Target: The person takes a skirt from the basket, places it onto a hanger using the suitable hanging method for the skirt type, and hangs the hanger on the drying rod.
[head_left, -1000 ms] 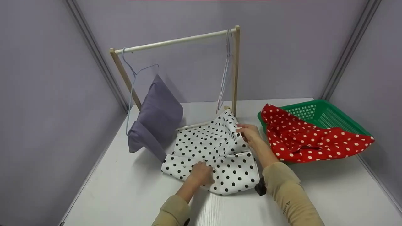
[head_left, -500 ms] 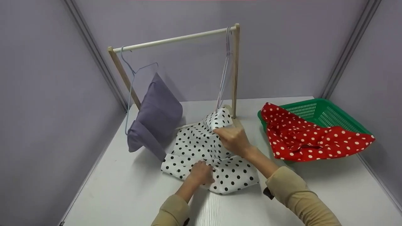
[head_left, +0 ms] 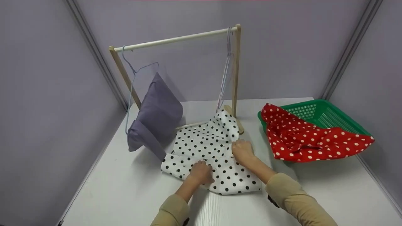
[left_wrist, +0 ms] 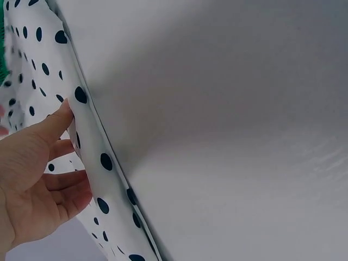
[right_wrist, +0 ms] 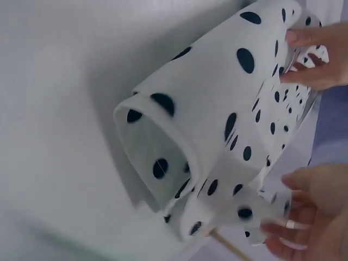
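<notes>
A white cloth with black polka dots (head_left: 201,144) lies on the table, its near part folded over into a loose roll. My left hand (head_left: 201,173) is on the near fold; in the left wrist view the thumb lies over the fold's edge, with the bent fingers (left_wrist: 73,193) tucked against it. My right hand (head_left: 243,152) is at the cloth's right side, fingers curled at its edge. In the right wrist view that hand (right_wrist: 312,212) has blurred cloth between thumb and fingers. The fold's open end (right_wrist: 157,149) shows as a hollow loop there.
Behind the cloth stands a wooden rack (head_left: 176,39) with several wire hangers (head_left: 224,78) at its right. A purple fabric piece (head_left: 158,113) stands below the left hanger (head_left: 130,94). A red dotted cloth (head_left: 301,138) spills over the green basket (head_left: 333,116) on the right.
My right hand first lifted the cloth's right part up and leftward, then came back down toward me, laying that side flatter. My left hand has stayed on the fold.
</notes>
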Demonstrator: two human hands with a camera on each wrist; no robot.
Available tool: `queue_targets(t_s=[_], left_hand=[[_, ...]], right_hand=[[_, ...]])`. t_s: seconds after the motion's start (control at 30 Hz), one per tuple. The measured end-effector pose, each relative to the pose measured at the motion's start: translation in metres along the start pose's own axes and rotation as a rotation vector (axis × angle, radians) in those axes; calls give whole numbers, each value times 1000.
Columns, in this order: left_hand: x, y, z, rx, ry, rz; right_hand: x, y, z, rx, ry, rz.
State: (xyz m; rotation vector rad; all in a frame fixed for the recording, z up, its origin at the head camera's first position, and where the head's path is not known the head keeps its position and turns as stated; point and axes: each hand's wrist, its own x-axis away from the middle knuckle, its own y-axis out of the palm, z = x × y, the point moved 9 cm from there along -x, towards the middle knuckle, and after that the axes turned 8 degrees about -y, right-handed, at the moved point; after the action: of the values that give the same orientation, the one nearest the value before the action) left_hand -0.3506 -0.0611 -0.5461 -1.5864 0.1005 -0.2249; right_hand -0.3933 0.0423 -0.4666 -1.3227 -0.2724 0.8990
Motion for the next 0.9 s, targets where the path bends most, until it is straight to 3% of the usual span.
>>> queue_targets(t_s=[0.03,0.1,0.27,0.33,0.4,0.47,0.53,0.63,0.8,0.9], left_hand=[[0,0,0,2,-1,-3],[0,0,-1,5,-4,-8],[-1,1,0,-14,-5,-4],[-1,1,0,-20,-5,-1],[-1,2,0,-16,-6,5],[0,1,-1,-13,-4,10],[0,1,-1,-8,-3,11],[1,0,-2,1,1,4],[-2,-1,-3,-4,-14,-4],[-3,0,-1,-20,-28,-2]], right_hand=[[1,1,10,-10,77,9],[1,-8,28,-58,179,126],[6,-35,59,-228,277,470],[6,-33,71,-324,340,479],[7,-18,82,-424,452,347],[9,2,85,-455,542,126],[12,16,78,-413,542,-83],[12,22,50,-343,395,-241],[19,24,-27,-283,1,-434],[34,29,-60,-171,-165,-485]])
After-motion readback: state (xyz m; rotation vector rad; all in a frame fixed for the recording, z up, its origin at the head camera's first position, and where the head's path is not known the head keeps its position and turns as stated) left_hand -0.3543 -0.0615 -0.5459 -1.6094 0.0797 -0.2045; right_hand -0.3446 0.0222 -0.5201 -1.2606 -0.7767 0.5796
